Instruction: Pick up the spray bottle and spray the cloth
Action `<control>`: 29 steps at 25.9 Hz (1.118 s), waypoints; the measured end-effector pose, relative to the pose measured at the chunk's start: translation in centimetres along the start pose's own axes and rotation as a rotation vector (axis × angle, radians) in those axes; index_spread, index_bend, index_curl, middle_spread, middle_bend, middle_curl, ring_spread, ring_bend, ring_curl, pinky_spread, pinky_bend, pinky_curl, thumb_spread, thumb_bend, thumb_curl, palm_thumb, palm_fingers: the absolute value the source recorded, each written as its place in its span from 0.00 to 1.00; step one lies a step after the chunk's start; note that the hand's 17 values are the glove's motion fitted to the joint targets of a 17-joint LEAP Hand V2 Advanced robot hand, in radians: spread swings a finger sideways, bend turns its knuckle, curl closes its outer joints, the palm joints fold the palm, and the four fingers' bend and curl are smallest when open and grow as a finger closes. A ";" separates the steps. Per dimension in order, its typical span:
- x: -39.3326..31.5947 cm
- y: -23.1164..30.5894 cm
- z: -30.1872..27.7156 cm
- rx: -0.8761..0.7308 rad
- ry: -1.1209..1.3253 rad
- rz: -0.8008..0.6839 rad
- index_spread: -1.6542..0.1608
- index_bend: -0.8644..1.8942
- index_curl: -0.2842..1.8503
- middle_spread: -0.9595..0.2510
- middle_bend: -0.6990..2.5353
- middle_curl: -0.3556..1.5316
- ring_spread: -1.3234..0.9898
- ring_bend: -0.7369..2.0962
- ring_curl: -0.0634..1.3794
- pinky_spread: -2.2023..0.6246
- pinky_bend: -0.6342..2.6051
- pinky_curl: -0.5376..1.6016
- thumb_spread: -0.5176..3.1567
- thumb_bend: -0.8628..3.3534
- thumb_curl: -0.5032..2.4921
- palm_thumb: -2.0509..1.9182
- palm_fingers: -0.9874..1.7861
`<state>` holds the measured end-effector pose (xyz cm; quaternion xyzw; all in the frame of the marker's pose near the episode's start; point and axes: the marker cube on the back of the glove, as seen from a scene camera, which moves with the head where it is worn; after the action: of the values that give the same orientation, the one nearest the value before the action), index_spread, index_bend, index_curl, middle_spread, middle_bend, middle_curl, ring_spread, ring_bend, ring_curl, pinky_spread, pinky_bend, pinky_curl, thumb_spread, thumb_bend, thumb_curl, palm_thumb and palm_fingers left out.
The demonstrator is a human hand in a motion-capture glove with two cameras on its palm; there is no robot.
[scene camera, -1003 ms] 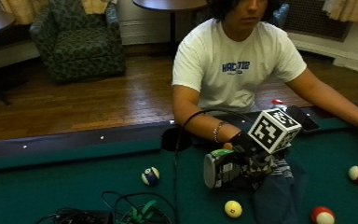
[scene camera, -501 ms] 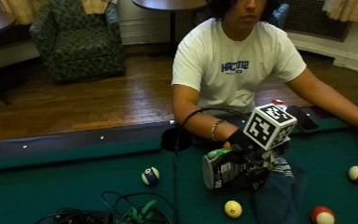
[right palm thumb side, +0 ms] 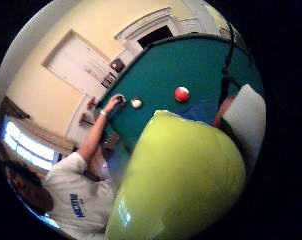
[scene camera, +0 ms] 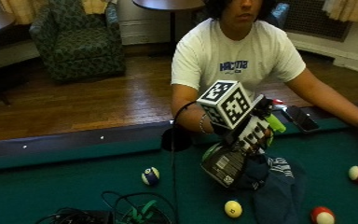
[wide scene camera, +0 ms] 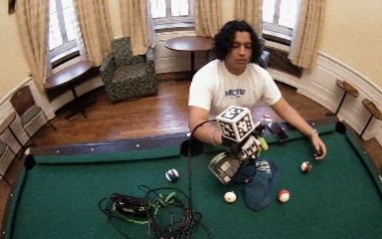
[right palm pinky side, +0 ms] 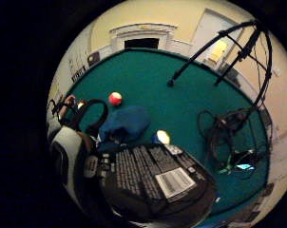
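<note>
Open green felt lies across the far half of the pool table (wide scene camera: 58, 199). A cable tangle (wide scene camera: 151, 211) crowds the edge opposite the person. Around the dark cloth (scene camera: 278, 186) sit a yellow ball (scene camera: 233, 208), red-and-white balls (scene camera: 323, 215) and a blue-striped ball (scene camera: 150, 176). A phone (scene camera: 300, 118) lies on the person's rail.

Daylight is admitted through the curtained windows (wide scene camera: 170, 9) behind the person. A soft sheen is cast on the wooden floor (scene camera: 98, 100), a pale highlight on the spray bottle (right palm thumb side: 181, 180); the pool table's felt (wide scene camera: 72, 184) is evenly lit.
</note>
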<state>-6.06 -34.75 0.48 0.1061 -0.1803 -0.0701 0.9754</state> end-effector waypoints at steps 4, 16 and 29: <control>1.7 -0.1 -1.0 0.040 -0.242 0.088 0.76 0.48 0.40 0.62 0.43 0.48 0.47 0.52 0.38 0.66 0.32 0.43 0.17 0.20 0.42 0.75 0.86; 4.2 -0.1 0.2 0.080 -0.797 0.235 0.76 0.48 0.40 0.62 0.43 0.48 0.47 0.52 0.38 0.67 0.31 0.43 0.17 0.20 0.43 0.74 0.86; -7.4 -5.0 6.2 0.114 -1.042 0.177 0.76 0.48 0.40 0.62 0.43 0.48 0.47 0.52 0.38 0.67 0.31 0.43 0.17 0.20 0.43 0.74 0.86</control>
<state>-15.72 -39.44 2.47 0.0946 -0.6528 -0.0211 0.7513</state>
